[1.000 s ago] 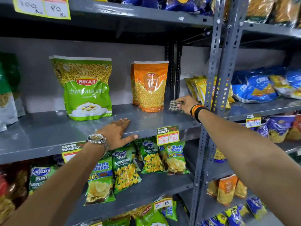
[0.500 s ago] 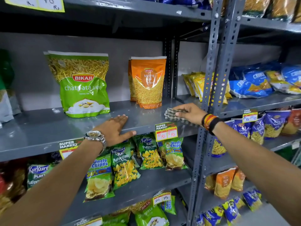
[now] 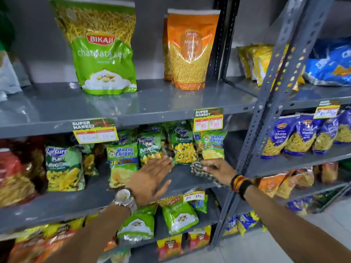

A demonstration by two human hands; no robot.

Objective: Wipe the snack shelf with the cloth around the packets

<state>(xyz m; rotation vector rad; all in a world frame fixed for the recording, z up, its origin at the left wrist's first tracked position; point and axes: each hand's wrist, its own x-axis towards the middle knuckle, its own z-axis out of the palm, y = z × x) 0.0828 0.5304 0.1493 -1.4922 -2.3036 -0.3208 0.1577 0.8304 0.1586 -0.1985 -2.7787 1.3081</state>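
Shelf point(image 3: 182, 180) of grey metal carries small packets point(image 3: 183, 147) standing at its back, so the front strip is bare for wiping. Left hand point(image 3: 152, 177), fingers spread flat, probably guards those packets. Right hand point(image 3: 215, 168) pinches the checked cloth point(image 3: 197, 168) just above that strip.

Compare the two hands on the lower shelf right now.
The right hand pinches a checked cloth; the left hand holds nothing, fingers flat and spread. The left wrist wears a metal watch; the right wrist wears coloured bands. Both reach over the same grey shelf.
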